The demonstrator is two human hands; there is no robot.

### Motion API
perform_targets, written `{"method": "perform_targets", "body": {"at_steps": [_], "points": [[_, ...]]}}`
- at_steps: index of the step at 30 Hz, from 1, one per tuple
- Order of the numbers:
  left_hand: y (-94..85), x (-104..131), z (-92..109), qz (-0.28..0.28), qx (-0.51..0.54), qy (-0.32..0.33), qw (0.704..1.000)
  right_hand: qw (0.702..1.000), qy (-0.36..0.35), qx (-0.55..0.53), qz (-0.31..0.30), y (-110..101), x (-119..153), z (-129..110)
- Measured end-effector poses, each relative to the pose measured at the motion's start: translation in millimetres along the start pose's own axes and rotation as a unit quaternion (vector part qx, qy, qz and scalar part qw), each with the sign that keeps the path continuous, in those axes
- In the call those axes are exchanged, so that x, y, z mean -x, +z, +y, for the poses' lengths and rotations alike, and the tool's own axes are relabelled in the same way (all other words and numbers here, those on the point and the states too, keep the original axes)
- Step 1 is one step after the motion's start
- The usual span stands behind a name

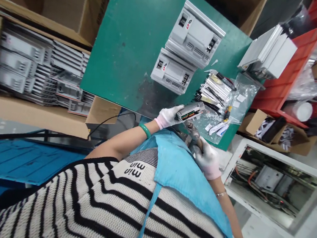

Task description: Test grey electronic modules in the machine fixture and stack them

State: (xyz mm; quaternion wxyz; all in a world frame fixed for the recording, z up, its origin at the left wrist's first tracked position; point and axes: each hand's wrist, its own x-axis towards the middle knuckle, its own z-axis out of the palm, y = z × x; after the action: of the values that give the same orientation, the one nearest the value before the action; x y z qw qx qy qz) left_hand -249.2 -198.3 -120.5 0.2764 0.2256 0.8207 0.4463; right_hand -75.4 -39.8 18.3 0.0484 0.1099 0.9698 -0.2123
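The left hand [168, 117], in a pale glove, is closed around one end of a small grey module [191, 111] that shows a row of coloured terminals along its edge; the grip holds it by the narrow sides, just above the near edge of the green bench [133, 39]. The right hand [207, 159], also gloved, is wrapped around the handle of a metal tool [193, 130] whose tip points up toward the underside of the module and looks close to touching it, though the contact itself is too small to make out. The module appears to be a light, rigid plastic housing, easy to hold in one hand; its terminal row and any exposed pins are probably the delicate part, so the plain side walls, where the left fingers already sit, seem the safest place to take it. The smooth plastic may be a little slippery under gloves. Beyond the module on the bench stand two larger grey units [186, 49], one behind the other, and just to its right lies a clear bag [242, 96] with a bundle of small parts [215, 89] beside it.
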Motion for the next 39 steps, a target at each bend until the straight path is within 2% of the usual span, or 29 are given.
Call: {"method": "perform_targets", "body": {"at_steps": [6, 10, 13, 16, 18, 21, 23, 29, 32, 35, 39], "points": [[4.6, -0.2, -4.5, 0.012, -0.120, 0.031, 0.992, 0.999, -0.007, -0.011, 0.051, -2.1, 3.5, -5.2], [5.9, -0.3, -5.9, 0.015, -0.126, 0.037, 0.991, 0.999, -0.003, -0.038, 0.007, 1.8, 0.0, -8.0], [6.4, -0.3, -7.6, 0.015, -0.114, 0.045, 0.992, 0.998, 0.036, -0.060, -0.005, 0.6, 3.6, -4.5], [3.4, 1.6, -8.3, 0.025, -0.100, 0.053, 0.993, 0.993, 0.095, -0.071, 0.024, -4.2, 10.8, 1.1], [-1.9, 5.0, -5.9, 0.033, -0.088, 0.082, 0.992, 0.987, 0.139, -0.075, 0.037, -7.6, 12.9, 4.3], [-12.2, 11.3, 4.8, 0.057, -0.062, 0.143, 0.986, 0.978, 0.188, -0.084, 0.043, -11.7, 9.5, 7.2], [-17.4, 13.5, 16.2, 0.072, -0.047, 0.159, 0.983, 0.974, 0.204, -0.082, 0.048, -13.3, 4.4, 7.8], [-19.5, 8.6, 46.5, 0.064, -0.088, 0.144, 0.983, 0.975, 0.196, -0.078, 0.068, -11.4, -10.0, 4.4], [-18.7, 8.9, 51.8, 0.051, -0.121, 0.105, 0.986, 0.979, 0.172, -0.062, 0.086, -9.1, -14.9, 2.9], [-18.8, 11.7, 53.7, 0.043, -0.145, 0.074, 0.986, 0.983, 0.158, -0.057, 0.069, -8.5, -17.5, 3.5], [-19.5, 13.2, 55.5, 0.038, -0.155, 0.063, 0.985, 0.981, 0.167, -0.073, 0.074, -7.2, -16.4, 3.9]]}}
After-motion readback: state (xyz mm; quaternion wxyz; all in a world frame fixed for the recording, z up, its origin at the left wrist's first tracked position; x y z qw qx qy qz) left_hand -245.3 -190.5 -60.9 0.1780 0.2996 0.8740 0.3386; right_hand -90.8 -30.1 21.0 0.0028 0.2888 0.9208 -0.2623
